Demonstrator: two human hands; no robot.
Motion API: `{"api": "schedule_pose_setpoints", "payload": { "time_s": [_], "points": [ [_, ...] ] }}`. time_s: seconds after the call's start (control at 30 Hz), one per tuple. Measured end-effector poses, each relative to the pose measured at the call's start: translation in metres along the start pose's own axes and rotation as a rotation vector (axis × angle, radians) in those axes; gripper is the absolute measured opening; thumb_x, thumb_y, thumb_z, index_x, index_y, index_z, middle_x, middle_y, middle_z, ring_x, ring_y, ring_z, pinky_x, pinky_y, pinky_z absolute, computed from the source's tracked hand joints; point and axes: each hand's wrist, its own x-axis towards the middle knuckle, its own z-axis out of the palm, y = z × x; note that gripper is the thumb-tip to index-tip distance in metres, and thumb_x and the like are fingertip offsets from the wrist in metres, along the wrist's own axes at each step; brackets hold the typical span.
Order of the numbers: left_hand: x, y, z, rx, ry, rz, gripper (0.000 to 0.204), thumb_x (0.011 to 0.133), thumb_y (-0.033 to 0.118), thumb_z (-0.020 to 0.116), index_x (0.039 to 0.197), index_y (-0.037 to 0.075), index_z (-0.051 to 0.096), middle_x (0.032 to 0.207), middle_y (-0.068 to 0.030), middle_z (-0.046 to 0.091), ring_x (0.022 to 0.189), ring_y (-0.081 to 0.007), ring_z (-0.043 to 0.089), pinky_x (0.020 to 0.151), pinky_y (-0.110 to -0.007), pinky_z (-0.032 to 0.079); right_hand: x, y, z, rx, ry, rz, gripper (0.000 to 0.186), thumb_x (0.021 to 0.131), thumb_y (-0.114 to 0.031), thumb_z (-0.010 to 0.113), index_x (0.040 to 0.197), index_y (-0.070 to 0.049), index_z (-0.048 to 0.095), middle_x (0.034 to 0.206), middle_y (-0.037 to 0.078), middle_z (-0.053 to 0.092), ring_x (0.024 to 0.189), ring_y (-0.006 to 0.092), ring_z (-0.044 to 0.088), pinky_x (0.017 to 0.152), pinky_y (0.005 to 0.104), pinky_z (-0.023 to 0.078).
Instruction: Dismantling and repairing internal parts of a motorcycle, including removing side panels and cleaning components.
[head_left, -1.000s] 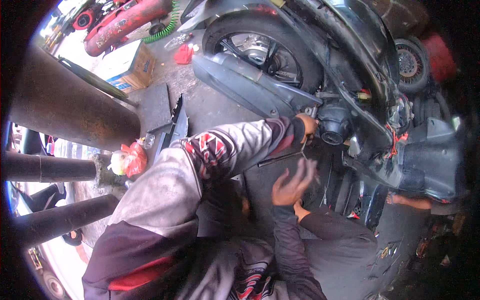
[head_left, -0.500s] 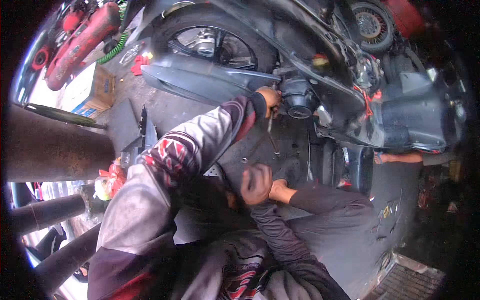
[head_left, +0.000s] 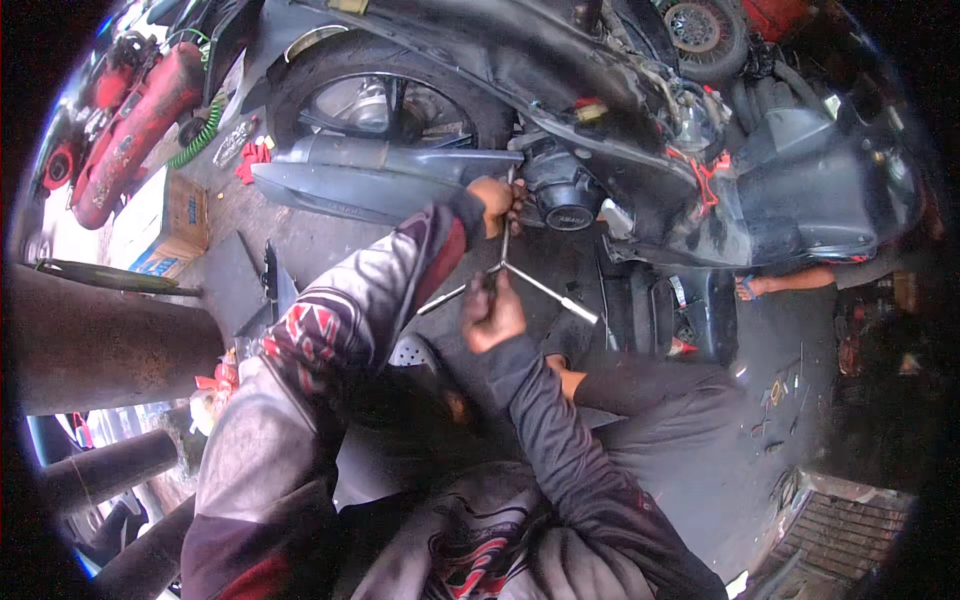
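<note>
A three-armed metal socket wrench (head_left: 552, 290) is spread between my hands, one arm reaching up to the scooter's underside. My left hand (head_left: 492, 203) is closed around that upper arm, beside the round black engine cover (head_left: 570, 190). Just below the wrench's hub, the fingers of my right hand (head_left: 495, 318) close on the lower left arm. The socket's far end is hidden by my left hand and the scooter's parts. Behind my left hand lies the long grey muffler cover (head_left: 340, 185), in front of the rear wheel (head_left: 285, 112).
The scooter's dark body (head_left: 630, 170) stretches across the far side. A cardboard box (head_left: 165, 225) and a red cylinder (head_left: 140, 135) stand at left, near thick brown pipes (head_left: 110, 340). Another person's foot (head_left: 752, 287) is at right. Small tools (head_left: 775, 400) lie on the floor.
My right hand has risen from near my leg and taken hold of the wrench. The wrench has turned, so two lower arms now show. My left hand still grips it.
</note>
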Motion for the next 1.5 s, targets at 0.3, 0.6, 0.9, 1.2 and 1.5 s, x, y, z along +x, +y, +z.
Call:
{"api": "schedule_pose_setpoints", "payload": {
  "time_s": [0.3,0.6,0.9,1.2,1.5],
  "points": [
    [0.027,0.016,-0.039,1.653,-0.266,0.771,0.036,0.054,0.021,0.075,0.083,0.005,0.06,0.077,-0.0089,0.063,0.075,-0.0265,0.063,0.068,-0.043,0.051,-0.015,-0.033,-0.002,-1.199,-0.022,-1.202,0.037,0.082,-0.011,0.063,0.118,-0.005,0.056,0.131,0.016,0.045,0.127,0.0411,0.042,0.105,0.0609,0.025],
    [0.009,0.013,-0.019,1.796,-0.109,0.773,0.027,0.072,0.021,0.069,0.09,0.005,0.059,0.08,-0.0099,0.058,0.074,-0.0258,0.058,0.064,-0.041,0.049,-0.01,-0.024,0.007,0.322,-0.15,0.29,0.032,0.092,-0.037,0.054,0.097,-0.005,0.059,0.078,0.009,0.061,0.067,0.0209,0.058,0.056,0.0324,0.044],
    [0.05,0.045,-0.064,2.062,-0.386,0.649,0.038,0.063,0.026,0.077,0.092,0.005,0.064,0.094,-0.0077,0.068,0.09,-0.0258,0.065,0.071,-0.036,0.053,0.002,0.001,-0.008,-0.242,-0.123,-0.037,0.033,0.092,-0.024,0.057,0.115,0.0,0.057,0.105,0.014,0.061,0.102,0.0277,0.06,0.089,0.0442,0.047],
    [0.023,0.002,-0.014,1.141,0.104,0.36,0.037,0.082,0.046,0.055,0.094,0.012,0.066,0.086,-0.0086,0.066,0.076,-0.0275,0.062,0.065,-0.044,0.049,-0.006,0.001,0.008,-0.197,0.059,0.16,0.037,0.095,-0.031,0.051,0.114,0.001,0.056,0.104,0.014,0.06,0.104,0.0252,0.058,0.089,0.041,0.048],
    [0.062,0.019,-0.043,2.031,-0.283,0.596,0.064,0.05,0.053,0.079,0.092,0.006,0.067,0.099,-0.0166,0.065,0.097,-0.0373,0.06,0.082,-0.042,0.05,-0.02,-0.004,0.007,-0.762,-0.095,-0.948,0.039,0.09,-0.022,0.057,0.12,0.002,0.053,0.12,0.018,0.056,0.116,0.0312,0.054,0.1,0.0466,0.041]
  ]
}}
